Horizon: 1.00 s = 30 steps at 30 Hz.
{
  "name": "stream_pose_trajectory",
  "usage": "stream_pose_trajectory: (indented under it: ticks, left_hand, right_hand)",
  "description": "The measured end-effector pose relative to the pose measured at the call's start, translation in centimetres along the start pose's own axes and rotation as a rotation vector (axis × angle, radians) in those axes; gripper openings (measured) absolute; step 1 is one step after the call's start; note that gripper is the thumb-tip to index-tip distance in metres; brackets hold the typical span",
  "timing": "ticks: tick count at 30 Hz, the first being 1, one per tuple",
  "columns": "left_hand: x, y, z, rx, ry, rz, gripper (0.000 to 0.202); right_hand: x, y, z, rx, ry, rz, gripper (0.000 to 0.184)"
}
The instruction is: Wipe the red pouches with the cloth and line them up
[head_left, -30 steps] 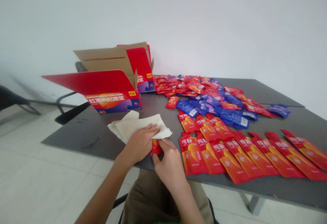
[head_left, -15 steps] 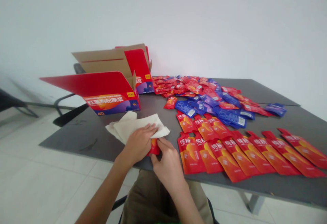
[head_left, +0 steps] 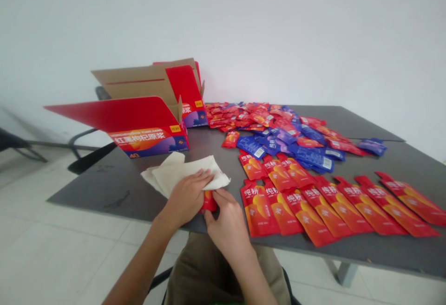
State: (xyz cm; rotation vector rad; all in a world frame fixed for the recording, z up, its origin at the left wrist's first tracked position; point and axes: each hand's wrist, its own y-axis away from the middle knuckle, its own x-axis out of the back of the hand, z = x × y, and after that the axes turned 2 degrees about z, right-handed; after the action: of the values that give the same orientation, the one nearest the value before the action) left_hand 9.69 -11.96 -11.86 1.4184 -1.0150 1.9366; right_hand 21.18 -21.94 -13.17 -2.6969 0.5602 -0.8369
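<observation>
My left hand [head_left: 186, 198] presses a folded beige cloth [head_left: 181, 175] down over a red foil pouch [head_left: 209, 201], and most of the pouch is hidden. My right hand [head_left: 228, 223] pinches the pouch's lower end from the near side. To the right lies a neat double row of red pouches with orange printing [head_left: 296, 207], a short way from my right hand. Neither hand touches that row.
Beyond the hands, a heap of mixed red and blue pouches [head_left: 275, 131] covers the far grey table [head_left: 369, 126]. An open cardboard carton with red flaps [head_left: 149, 140] stands at the far left. The table's near edge runs just past my hands, above my knees.
The whole scene has drifted slightly left in the view as my head turned. My hands stay on the cloth and the pouch, with no clear change in grip.
</observation>
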Motion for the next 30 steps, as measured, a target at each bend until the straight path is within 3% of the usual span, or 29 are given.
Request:
stream_pose_trajectory:
  ticks: [5,7,12,14,19,26,30]
  left_hand:
    - [0.1,4.9,0.4,-0.005,-0.006,0.08,0.062]
    - [0.1,4.5,0.5,0.022,-0.017,0.067,0.061]
    - [-0.1,0.5,-0.2,0.057,-0.041,0.005,0.059]
    - [-0.1,0.9,-0.3,0.036,-0.037,0.018,0.061]
    - [0.0,5.0,0.0,-0.002,-0.02,0.085,0.064]
    - [-0.2,0.9,0.1,0.03,-0.036,0.034,0.058]
    - [-0.2,3.4,0.7,-0.039,-0.028,0.081,0.059]
  right_hand:
    - [0.0,0.0,0.1,0.035,-0.055,0.013,0.045]
    - [0.0,0.0,0.2,0.032,-0.046,0.008,0.042]
    - [0.1,-0.1,0.1,0.01,-0.012,0.005,0.037]
    - [0.1,-0.1,0.0,0.013,-0.032,0.009,0.039]
    - [0.0,0.0,-0.1,0.022,-0.059,0.006,0.048]
    - [0.2,0.0,-0.1,0.015,0.009,0.0,0.033]
    - [0.0,0.0,-0.1,0.026,-0.019,0.021,0.036]
